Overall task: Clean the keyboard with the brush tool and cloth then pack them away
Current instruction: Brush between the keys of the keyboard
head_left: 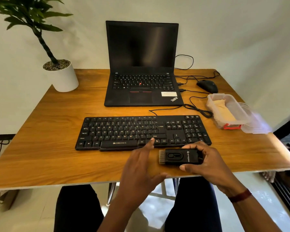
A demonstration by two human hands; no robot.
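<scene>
Your right hand [206,158] grips the brush tool [179,156], bristles pointing left toward your spread, empty left hand [141,164], near the keyboard [141,131], ready to sweep.

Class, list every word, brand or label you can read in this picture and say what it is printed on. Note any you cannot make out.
"ZEBRONICS": spacebar of the keyboard.
"Ctrl", "Alt", letters such as "Q W E R T Y": keyboard keys; smaller key legends are too small to read.
"ThinkPad": palm rest of the laptop.
Brush tool: white stylised logo, too blurred to read.
White sticker on the laptop: unreadable.
</scene>
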